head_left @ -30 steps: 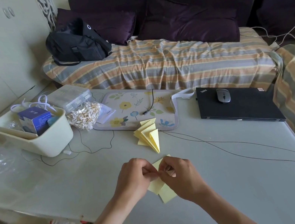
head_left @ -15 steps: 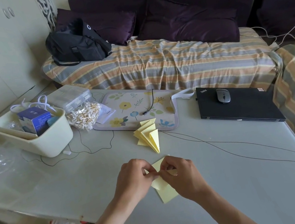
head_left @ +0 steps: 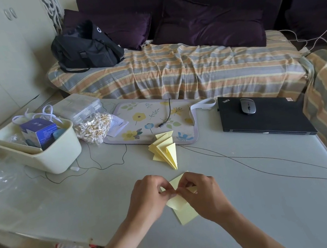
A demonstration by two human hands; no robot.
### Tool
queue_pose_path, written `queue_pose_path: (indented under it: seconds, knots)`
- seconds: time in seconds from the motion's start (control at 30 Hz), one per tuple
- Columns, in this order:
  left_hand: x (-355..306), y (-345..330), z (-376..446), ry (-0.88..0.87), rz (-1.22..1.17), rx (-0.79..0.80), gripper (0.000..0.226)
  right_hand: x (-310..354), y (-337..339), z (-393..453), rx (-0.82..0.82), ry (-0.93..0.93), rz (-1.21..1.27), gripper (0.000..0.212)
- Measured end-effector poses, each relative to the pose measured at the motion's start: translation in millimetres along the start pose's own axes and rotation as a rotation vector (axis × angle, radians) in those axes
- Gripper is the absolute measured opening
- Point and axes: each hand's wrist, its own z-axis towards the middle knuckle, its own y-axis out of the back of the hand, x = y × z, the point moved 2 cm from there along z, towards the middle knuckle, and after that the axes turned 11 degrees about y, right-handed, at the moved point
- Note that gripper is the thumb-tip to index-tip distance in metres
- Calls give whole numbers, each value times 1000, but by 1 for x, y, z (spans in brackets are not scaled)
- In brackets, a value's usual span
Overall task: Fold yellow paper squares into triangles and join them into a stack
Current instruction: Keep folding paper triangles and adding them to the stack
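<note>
A yellow paper piece (head_left: 177, 203), partly folded, is held just above the table near its front edge. My left hand (head_left: 147, 198) and my right hand (head_left: 203, 195) both pinch it at its upper fold, fingertips almost touching. Under it lies a flat yellow paper square (head_left: 186, 216), half hidden by my right hand. Farther back on the table stands the stack of joined yellow triangles (head_left: 166, 150), fanned out, its point towards me, untouched.
A cream plastic tub (head_left: 54, 156) with a blue box stands at the left, beside a bag of cotton swabs (head_left: 93, 128). A floral mat (head_left: 148, 117), a black laptop (head_left: 266, 118) with a mouse (head_left: 248, 105), and thin cables (head_left: 263, 163) lie behind and right.
The folded piece has turned slightly between my fingers and my hands have drawn closer over its top fold. The stack of triangles has not moved.
</note>
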Motion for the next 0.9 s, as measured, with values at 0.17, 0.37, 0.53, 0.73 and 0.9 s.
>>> queue_pose_path:
  seconds: [0.17, 0.37, 0.53, 0.73, 0.9]
  knots:
    - [0, 0, 0, 0, -29, -33, 14, 1, 3, 1, -12, -4, -18, 9]
    - [3, 0, 3, -9, -34, -44, 14, -3, 6, 3, -2, -64, -9, 10]
    - [-1, -2, 1, -5, -25, -16, 10, 0, 5, 2, 17, -39, 19, 6]
    - [0, -3, 1, 9, -8, -19, 5, -4, 8, 3, 0, -84, -36, 8]
    - [1, -4, 1, 12, 38, -12, 6, 0, 0, 0, 95, -77, -41, 7]
